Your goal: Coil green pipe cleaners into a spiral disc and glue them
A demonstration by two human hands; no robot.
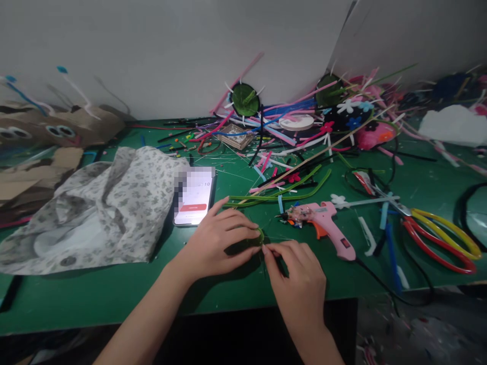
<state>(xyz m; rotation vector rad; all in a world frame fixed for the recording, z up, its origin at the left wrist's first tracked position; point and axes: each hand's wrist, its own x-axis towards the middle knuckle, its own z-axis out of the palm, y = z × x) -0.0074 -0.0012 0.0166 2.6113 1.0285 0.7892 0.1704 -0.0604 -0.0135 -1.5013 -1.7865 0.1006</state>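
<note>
Near the front edge of the table point(114, 294), the left hand point(216, 241) grasps a green disc point(255, 238) from above. The right hand point(299, 276) pinches its rim, with a pink glue gun point(327, 223) just beside.

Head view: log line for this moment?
left hand: holds green disc on table | right hand: pinches its edge | glue gun: lies beside, untouched

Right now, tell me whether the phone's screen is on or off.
On: the phone lies face up, its screen glowing white with a red bar.

Dim, even light; soft shadows are thrown onto the flat green tabletop point(114, 296), whose far ends are blurred and bent.
</note>
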